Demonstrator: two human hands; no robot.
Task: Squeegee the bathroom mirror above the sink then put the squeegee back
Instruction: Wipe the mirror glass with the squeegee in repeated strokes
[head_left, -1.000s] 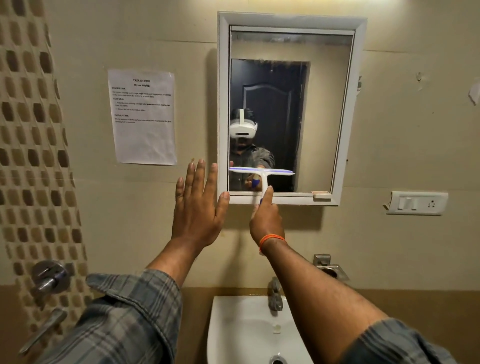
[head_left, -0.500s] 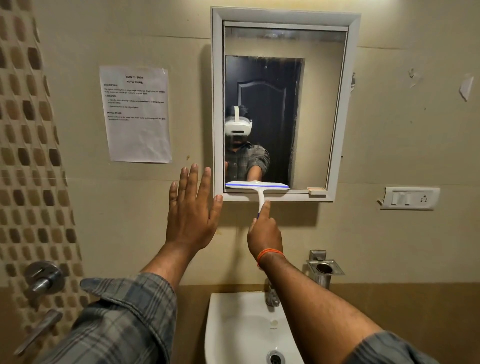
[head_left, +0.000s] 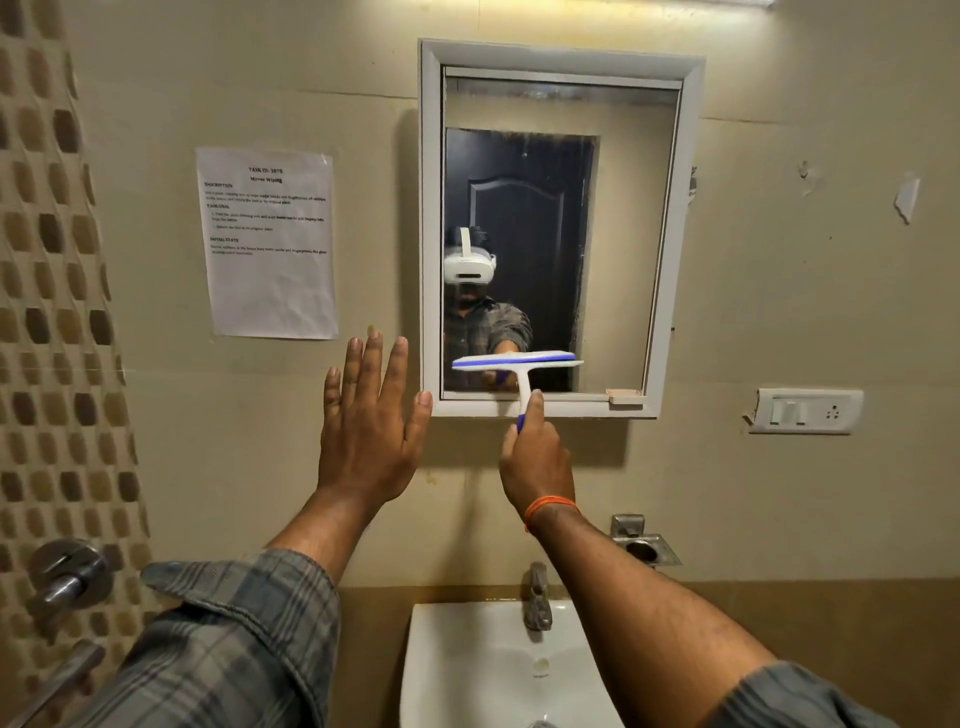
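Right hand (head_left: 535, 457): closing around the squeegee (head_left: 519, 371) handle, forefinger lying along it.
Left hand (head_left: 366, 423): spreading flat and empty, beside the mirror (head_left: 623, 234) frame.
Squeegee: blade sitting low on the glass.
Handling: looking light, stiff plastic with a soft edge; gripping the handle is suiting it.

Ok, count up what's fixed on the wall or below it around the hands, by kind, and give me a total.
Mirror: 1
Paper notice: 1
Switch plate: 1
Sink: 1
Tap: 1
Metal holder: 1
Total: 6
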